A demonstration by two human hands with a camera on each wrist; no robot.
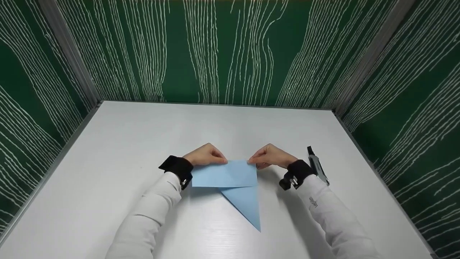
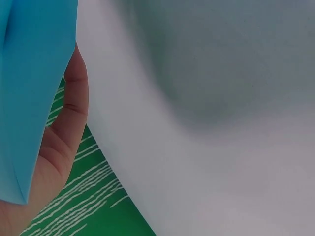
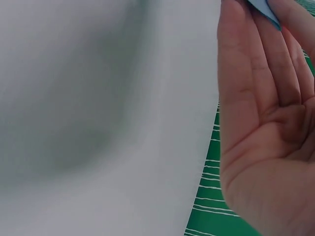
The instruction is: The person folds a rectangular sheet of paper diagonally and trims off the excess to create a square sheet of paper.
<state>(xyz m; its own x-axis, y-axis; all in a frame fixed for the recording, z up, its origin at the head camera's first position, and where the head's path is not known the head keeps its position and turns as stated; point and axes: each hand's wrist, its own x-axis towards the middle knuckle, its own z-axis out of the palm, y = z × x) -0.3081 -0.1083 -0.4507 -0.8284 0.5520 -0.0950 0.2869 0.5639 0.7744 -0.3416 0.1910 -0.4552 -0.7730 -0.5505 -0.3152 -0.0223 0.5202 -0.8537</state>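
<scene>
Pen (image 1: 317,166) beside right hand (image 1: 270,157), table (image 1: 107,151)

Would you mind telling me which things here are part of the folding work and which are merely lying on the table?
In use:
- blue paper, partly folded, a point hanging toward the near edge
- left hand pinching its far left corner
- right hand pinching its far right corner

Lying about:
- black and grey marker pen, on the white table beside the right wrist

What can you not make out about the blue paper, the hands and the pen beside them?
- Head view: fingertips of left hand and right hand hidden by knuckles.
- Left wrist view: blue paper cut off by the frame edge.
- Head view: pen markings too small, partly behind the sleeve.
</scene>
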